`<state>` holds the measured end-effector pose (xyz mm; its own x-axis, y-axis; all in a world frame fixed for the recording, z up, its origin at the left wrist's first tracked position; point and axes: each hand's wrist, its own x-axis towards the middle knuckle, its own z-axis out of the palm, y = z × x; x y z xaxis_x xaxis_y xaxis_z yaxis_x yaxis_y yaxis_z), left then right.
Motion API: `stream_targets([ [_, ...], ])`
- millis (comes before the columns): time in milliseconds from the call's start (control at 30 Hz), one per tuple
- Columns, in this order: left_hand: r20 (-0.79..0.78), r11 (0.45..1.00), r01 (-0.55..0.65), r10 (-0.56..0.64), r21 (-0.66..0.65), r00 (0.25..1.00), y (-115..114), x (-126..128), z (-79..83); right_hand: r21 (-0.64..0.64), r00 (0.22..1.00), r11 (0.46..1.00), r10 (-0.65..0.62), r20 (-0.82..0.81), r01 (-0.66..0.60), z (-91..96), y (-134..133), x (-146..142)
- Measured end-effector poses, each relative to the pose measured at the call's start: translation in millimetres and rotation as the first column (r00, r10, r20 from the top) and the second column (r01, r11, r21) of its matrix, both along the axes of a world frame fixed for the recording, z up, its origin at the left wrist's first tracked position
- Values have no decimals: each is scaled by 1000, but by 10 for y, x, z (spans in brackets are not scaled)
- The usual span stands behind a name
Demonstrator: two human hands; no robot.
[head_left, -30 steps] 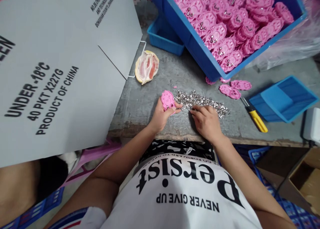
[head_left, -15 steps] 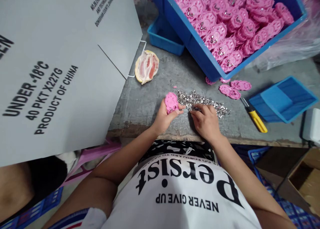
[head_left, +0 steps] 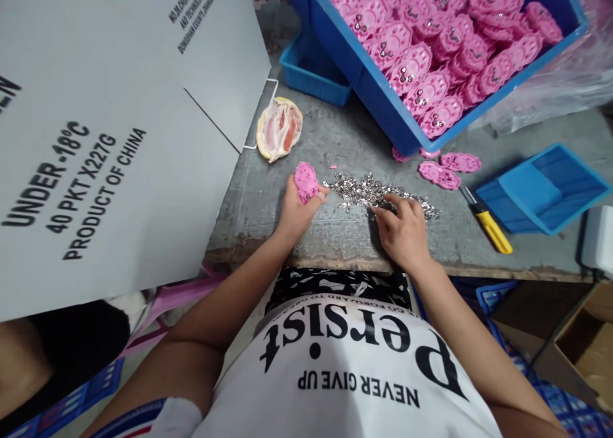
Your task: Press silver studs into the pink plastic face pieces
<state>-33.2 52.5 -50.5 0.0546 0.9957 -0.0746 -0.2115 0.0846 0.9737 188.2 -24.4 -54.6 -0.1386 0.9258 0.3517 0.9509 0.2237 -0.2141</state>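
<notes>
Head view: the grey workbench (head_left: 335, 240) spans the work area. A printed carton panel (head_left: 143, 74) occupies the left side. The large blue bin (head_left: 352, 61) is located at the rear, loaded with pink parts. A blue tray (head_left: 520, 192) sits at the right; a second blue tray (head_left: 313, 87) sits left of the bin, just beside it.

The left hand (head_left: 297, 214) grasps one pink piece (head_left: 306, 181) above the bench, left of the metal pile (head_left: 359, 189). The right hand (head_left: 405, 234) has its fingers bent, with the tips at the near edge of the pile (whether they pinch a metal bit cannot be determined).

A cut citrus fruit (head_left: 280, 129) lies beyond the left hand. A yellow-handled screwdriver (head_left: 495, 232) lies just beside the right-hand tray. Loose pink pieces (head_left: 460, 162) lie near its tip. The smallest item, a pink fragment (head_left: 332, 167), lies just beyond the pile.
</notes>
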Motion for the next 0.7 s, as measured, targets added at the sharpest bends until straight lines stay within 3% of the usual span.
stream_targets([
  [233,-3,996,90,-90,-19,996,-108,160,98,-58,994,995,86,65,-83,24,135,-267],
  [467,-45,989,129,-133,-76,990,-146,91,54,-22,997,997,72,21,-71,44,101,-131],
  [700,-36,983,163,-167,-79,985,-192,147,96,-56,997,997,62,47,-60,1,181,-241],
])
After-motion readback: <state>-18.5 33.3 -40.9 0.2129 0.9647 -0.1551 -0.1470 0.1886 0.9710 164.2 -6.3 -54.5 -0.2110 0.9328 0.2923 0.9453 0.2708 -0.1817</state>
